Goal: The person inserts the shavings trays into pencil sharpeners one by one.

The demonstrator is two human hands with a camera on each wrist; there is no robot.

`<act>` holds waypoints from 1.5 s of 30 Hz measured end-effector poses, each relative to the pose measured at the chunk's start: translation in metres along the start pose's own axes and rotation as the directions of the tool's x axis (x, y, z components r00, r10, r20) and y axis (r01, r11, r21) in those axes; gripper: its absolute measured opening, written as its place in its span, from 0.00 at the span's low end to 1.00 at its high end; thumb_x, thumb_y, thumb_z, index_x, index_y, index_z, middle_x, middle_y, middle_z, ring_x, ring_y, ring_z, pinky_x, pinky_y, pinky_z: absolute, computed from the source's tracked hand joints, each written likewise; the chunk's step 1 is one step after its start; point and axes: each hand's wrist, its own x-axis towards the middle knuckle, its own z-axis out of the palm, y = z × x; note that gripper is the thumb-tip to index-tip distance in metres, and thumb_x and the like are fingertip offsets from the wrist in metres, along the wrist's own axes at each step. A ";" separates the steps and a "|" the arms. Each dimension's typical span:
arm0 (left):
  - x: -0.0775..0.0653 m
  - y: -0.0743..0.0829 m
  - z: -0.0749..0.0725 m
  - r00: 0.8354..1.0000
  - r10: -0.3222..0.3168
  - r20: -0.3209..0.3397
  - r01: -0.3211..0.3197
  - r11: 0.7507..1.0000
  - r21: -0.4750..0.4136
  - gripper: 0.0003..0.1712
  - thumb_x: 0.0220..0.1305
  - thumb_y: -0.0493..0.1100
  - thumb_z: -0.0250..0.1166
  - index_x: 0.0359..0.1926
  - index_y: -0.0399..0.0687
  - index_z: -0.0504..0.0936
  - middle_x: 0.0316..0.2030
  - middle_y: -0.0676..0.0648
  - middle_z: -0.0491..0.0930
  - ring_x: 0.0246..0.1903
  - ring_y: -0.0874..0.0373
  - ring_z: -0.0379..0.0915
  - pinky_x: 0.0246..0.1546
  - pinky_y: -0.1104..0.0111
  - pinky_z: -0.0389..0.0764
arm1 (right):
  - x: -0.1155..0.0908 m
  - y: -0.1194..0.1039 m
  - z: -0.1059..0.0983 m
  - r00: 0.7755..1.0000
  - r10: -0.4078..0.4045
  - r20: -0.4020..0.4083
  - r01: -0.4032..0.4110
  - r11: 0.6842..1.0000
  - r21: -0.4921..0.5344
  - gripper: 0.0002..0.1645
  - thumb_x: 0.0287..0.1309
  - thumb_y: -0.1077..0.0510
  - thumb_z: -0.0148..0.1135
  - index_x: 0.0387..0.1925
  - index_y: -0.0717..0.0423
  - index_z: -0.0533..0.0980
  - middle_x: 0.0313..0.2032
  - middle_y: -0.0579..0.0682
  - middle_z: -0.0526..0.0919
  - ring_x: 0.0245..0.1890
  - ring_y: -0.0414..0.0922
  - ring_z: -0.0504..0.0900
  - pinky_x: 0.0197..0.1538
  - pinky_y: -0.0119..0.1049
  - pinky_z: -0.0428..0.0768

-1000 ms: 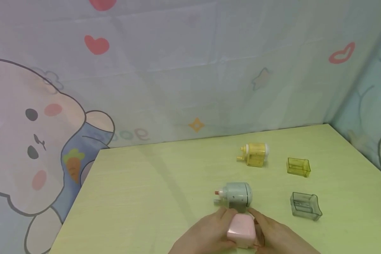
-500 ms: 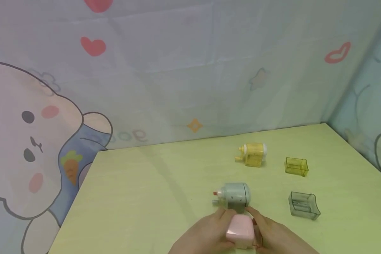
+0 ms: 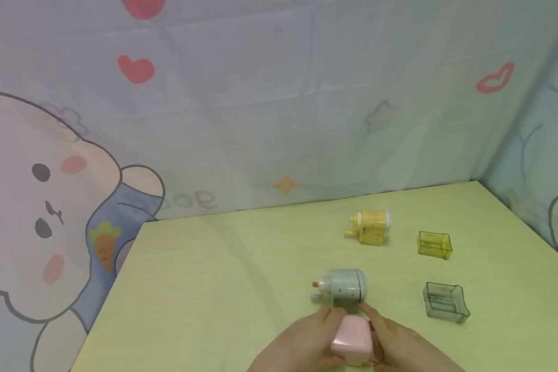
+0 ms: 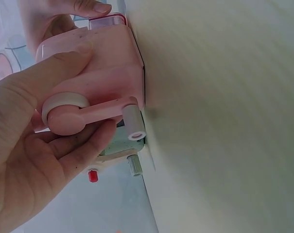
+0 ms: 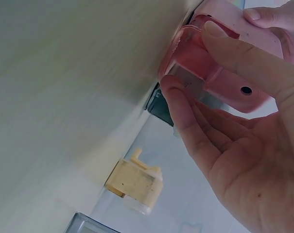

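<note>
A pink crank pencil sharpener (image 3: pixel 352 336) stands at the near side of the table between both hands. My left hand (image 3: pixel 302 338) grips its body, with thumb and fingers on opposite sides; its crank handle (image 4: pixel 105 113) points toward the table in the left wrist view. With thumb and fingers, my right hand (image 3: pixel 402 343) pinches the clear pink shavings drawer (image 5: pixel 188 53), which sticks partly out of the sharpener's back. Just beyond the hands stands a grey-green crank sharpener (image 3: pixel 346 285) with a red tip at its front, its lower part partly hidden by the fingers.
A yellow crank sharpener (image 3: pixel 372 227) stands farther back on the pale table (image 3: pixel 204 289). To its right lies a clear yellow drawer (image 3: pixel 434 245), and nearer is a clear grey drawer (image 3: pixel 445 302). A printed cloth (image 3: pixel 242 119) hangs behind the table.
The head view has shifted slightly. Both hands keep their hold on the pink sharpener and its drawer, with hardly any visible movement.
</note>
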 end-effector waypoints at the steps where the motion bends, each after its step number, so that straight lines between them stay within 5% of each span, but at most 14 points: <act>1: 0.000 0.000 0.000 1.000 0.000 0.000 0.000 1.000 0.001 0.33 0.43 0.45 0.70 0.50 0.51 0.63 0.36 0.55 0.66 0.28 0.69 0.63 0.25 0.84 0.68 | 0.000 -0.001 0.000 1.000 0.000 -0.004 0.000 1.000 -0.005 0.56 0.33 0.57 0.71 0.62 0.66 0.51 0.43 0.54 0.78 0.34 0.37 0.73 0.35 0.41 0.80; 11: 0.001 0.001 -0.001 1.000 0.006 0.005 -0.006 1.000 0.003 0.34 0.44 0.45 0.70 0.51 0.50 0.63 0.37 0.54 0.67 0.29 0.69 0.63 0.27 0.84 0.68 | 0.003 -0.006 0.000 1.000 0.005 -0.010 -0.004 0.999 0.045 0.54 0.34 0.60 0.69 0.63 0.65 0.51 0.39 0.48 0.76 0.31 0.35 0.70 0.31 0.37 0.77; 21: 0.000 0.002 0.000 1.000 0.005 -0.004 -0.005 1.000 0.006 0.35 0.44 0.45 0.70 0.53 0.50 0.62 0.38 0.54 0.67 0.29 0.69 0.63 0.27 0.84 0.69 | 0.004 -0.012 0.004 0.997 -0.006 -0.071 0.007 1.000 0.017 0.55 0.36 0.46 0.70 0.62 0.64 0.54 0.43 0.50 0.78 0.35 0.35 0.72 0.36 0.41 0.80; 27: -0.001 0.002 -0.001 1.000 0.006 -0.002 -0.006 1.000 0.014 0.35 0.46 0.46 0.70 0.54 0.50 0.62 0.38 0.55 0.66 0.29 0.69 0.63 0.26 0.84 0.68 | 0.007 -0.012 0.007 0.993 -0.046 -0.108 0.045 0.999 -0.018 0.55 0.29 0.54 0.72 0.61 0.64 0.55 0.41 0.49 0.78 0.35 0.36 0.72 0.36 0.41 0.80; 45: 0.000 0.001 -0.001 1.000 -0.006 0.002 0.007 1.000 -0.022 0.35 0.44 0.45 0.70 0.53 0.52 0.63 0.37 0.56 0.66 0.29 0.70 0.63 0.27 0.84 0.68 | 0.009 -0.012 0.006 0.995 -0.038 -0.087 0.038 0.999 -0.005 0.55 0.28 0.53 0.73 0.59 0.63 0.55 0.41 0.48 0.78 0.36 0.37 0.73 0.37 0.43 0.80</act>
